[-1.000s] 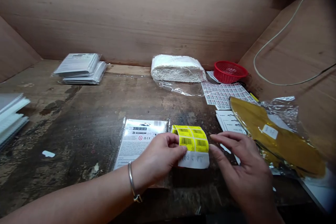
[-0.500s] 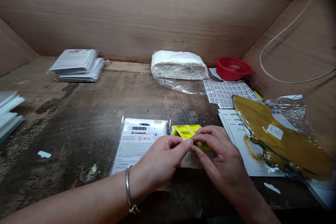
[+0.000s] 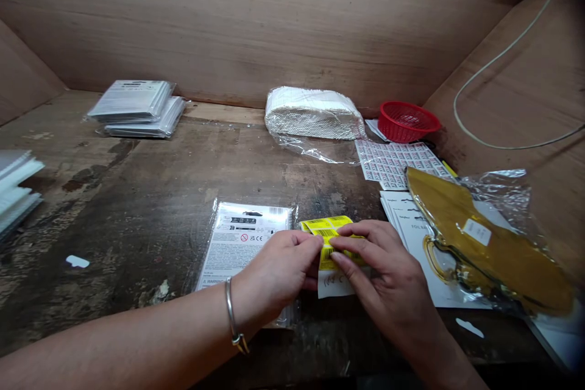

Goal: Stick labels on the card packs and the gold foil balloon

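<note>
Fingers [image 3: 319, 242] of both hands pinch yellow labels [image 3: 328, 233], wrists angled inward.

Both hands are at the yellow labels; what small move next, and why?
Perhaps steady the yellow label strip with the left hand and ease one label's edge up with the right hand: both hands' fingers converge over it, and a packet lies alongside.

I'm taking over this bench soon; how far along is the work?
Done: the front pack looks bagged. In hand: yellow labels, between left hand and right hand. Left, it seems: labelling that pack, whose visible face shows none; the cards at right look unbagged.
</note>
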Action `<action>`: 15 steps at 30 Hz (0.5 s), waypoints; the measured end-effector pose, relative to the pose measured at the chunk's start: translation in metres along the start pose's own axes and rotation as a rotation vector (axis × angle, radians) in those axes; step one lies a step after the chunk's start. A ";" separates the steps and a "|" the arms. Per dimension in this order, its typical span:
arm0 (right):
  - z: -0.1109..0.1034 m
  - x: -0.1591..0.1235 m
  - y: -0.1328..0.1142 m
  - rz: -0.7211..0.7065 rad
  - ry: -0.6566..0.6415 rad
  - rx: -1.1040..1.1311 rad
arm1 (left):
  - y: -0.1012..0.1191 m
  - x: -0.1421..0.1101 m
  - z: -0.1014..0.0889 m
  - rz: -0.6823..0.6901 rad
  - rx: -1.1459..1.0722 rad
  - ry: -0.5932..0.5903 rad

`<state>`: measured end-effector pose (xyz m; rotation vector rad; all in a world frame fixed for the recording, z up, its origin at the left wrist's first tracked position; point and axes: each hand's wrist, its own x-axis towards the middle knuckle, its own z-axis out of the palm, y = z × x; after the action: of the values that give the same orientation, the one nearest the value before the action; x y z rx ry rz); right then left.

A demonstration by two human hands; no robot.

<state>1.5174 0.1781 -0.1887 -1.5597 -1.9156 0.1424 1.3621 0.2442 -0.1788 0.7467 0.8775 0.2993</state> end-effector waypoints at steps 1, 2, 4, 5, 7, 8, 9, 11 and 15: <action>0.001 -0.001 0.000 -0.022 0.022 -0.014 | 0.000 0.000 0.000 -0.002 0.003 0.005; 0.002 -0.002 0.000 -0.039 0.045 -0.025 | 0.000 0.000 -0.001 -0.003 0.006 0.010; 0.004 -0.003 -0.001 -0.055 0.076 -0.028 | 0.000 -0.001 -0.001 -0.003 0.010 0.015; 0.005 -0.004 -0.001 -0.060 0.082 -0.024 | 0.000 -0.001 -0.002 0.000 0.010 0.017; 0.006 -0.004 -0.001 -0.081 0.100 -0.017 | 0.000 0.000 -0.002 0.002 0.006 0.014; 0.005 -0.004 -0.001 -0.091 0.114 -0.022 | 0.001 0.000 -0.002 0.002 0.001 0.010; 0.005 -0.003 0.000 -0.092 0.129 -0.039 | 0.001 0.000 -0.002 0.001 -0.004 0.007; 0.003 -0.002 0.002 -0.074 0.140 -0.090 | 0.001 0.001 -0.002 0.001 -0.014 0.004; -0.002 -0.001 0.007 -0.067 0.065 -0.135 | 0.002 0.000 -0.001 -0.001 -0.026 0.003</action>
<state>1.5246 0.1787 -0.1909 -1.5650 -1.9581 -0.0671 1.3613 0.2457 -0.1781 0.7215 0.8752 0.3108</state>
